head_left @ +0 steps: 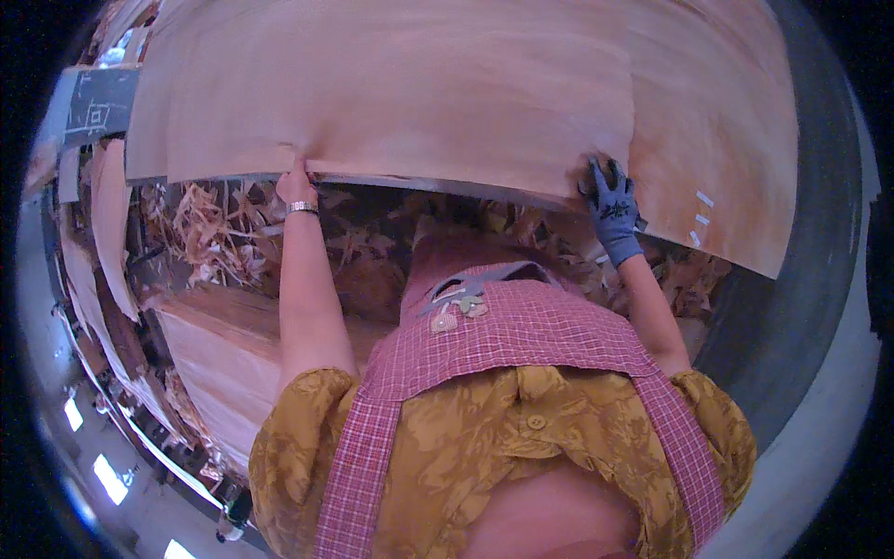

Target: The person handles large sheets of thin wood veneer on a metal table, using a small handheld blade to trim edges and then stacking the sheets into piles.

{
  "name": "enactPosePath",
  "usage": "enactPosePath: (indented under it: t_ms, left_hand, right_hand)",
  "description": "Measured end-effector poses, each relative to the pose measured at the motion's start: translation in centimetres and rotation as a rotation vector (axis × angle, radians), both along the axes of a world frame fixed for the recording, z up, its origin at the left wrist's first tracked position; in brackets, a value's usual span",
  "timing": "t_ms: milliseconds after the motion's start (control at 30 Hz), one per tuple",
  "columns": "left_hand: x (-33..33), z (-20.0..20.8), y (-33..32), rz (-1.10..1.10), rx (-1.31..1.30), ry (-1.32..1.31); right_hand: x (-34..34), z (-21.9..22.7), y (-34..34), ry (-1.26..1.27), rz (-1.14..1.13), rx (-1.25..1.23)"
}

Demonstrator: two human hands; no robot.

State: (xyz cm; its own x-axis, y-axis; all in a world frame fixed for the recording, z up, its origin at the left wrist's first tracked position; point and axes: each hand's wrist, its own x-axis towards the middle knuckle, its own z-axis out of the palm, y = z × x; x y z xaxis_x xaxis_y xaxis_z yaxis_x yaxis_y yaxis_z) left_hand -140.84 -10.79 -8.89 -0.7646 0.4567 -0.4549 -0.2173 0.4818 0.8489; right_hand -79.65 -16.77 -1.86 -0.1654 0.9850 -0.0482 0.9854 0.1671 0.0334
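A broad, thin sheet of wood veneer lies before me, its near edge lifted slightly around the middle. My left hand, bare with a metal watch at the wrist, pinches that edge, the thumb on top and the other fingers mostly hidden. In a grey-blue glove with dark fingertips, my right hand rests on the veneer near its right end, fingers apart. Beside the glove is a small dark piece that I cannot make out. Another veneer sheet sits at the right, with several short white strips on it.
Torn veneer scraps litter the ground below the near edge. Stacked veneer stands at my left, with long loose strips farther left. A dark green board with chalk marks is at the far left. A dark surface curves along the right.
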Motion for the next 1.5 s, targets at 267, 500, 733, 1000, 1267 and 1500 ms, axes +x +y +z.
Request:
enactPosePath:
  t_ms: [267, 500, 733, 1000, 1267, 1500]
  left_hand:
    - [2.9, 0.5, -0.8, -0.006, -0.022, 0.235]
    - [0.5, -2.2, -1.3, 0.075, -0.120, 0.231]
    - [4.2, 3.3, -2.0, -0.087, -0.351, 0.824]
    - [5.3, 2.3, -4.1, -0.413, -0.191, 0.934]
    - [2.9, 4.5, -5.4, -0.538, -0.186, 0.934]
    - [4.1, 4.8, -5.1, -0.380, -0.117, 0.913]
  right_hand:
    - [-0.2, -0.2, -1.7, 0.104, 0.016, 0.029]
    - [-1.0, 0.9, -0.9, 0.099, 0.029, -0.040]
    - [0.0, 1.2, -0.6, 0.324, -0.052, 0.031]
    - [-16.5, 5.8, 9.0, 0.722, 0.308, -0.217]
    - [-41.1, 2.7, 15.6, 0.204, 1.142, -0.174]
    - [-49.8, -1.2, 17.3, -0.247, 1.636, -0.014]
